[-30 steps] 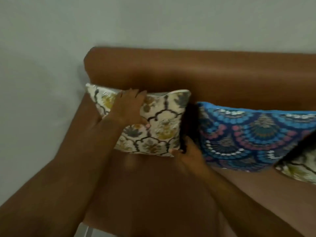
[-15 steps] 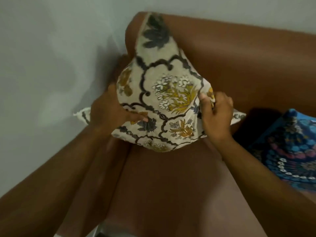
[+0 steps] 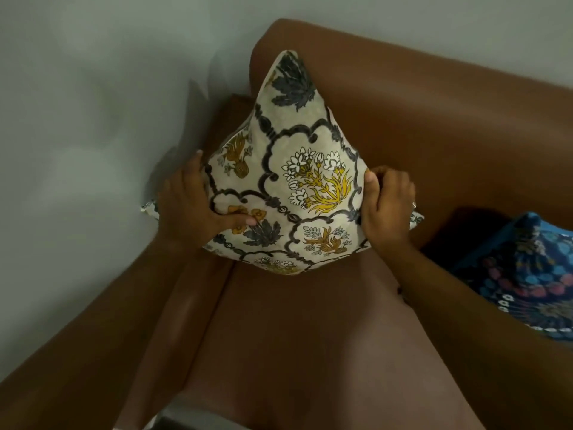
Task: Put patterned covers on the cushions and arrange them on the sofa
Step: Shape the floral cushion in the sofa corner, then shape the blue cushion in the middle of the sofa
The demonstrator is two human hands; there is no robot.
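A cream cushion with grey scrollwork and yellow flowers stands on one corner at the left end of the brown sofa, its top corner leaning against the backrest. My left hand grips its left side, thumb pressed on the front. My right hand pinches its right side; a ring shows on one finger. A blue cushion with a fan pattern lies on the seat at the right edge, partly behind my right forearm.
A pale grey wall runs along the left and behind the sofa. The sofa's left armrest lies under my left forearm. The brown seat stretches below the cushion.
The cream cushion has been lifted from lying flat against the backrest and turned onto a corner. Both hands moved to its sides. The view shifted left, pushing the blue cushion to the right edge.
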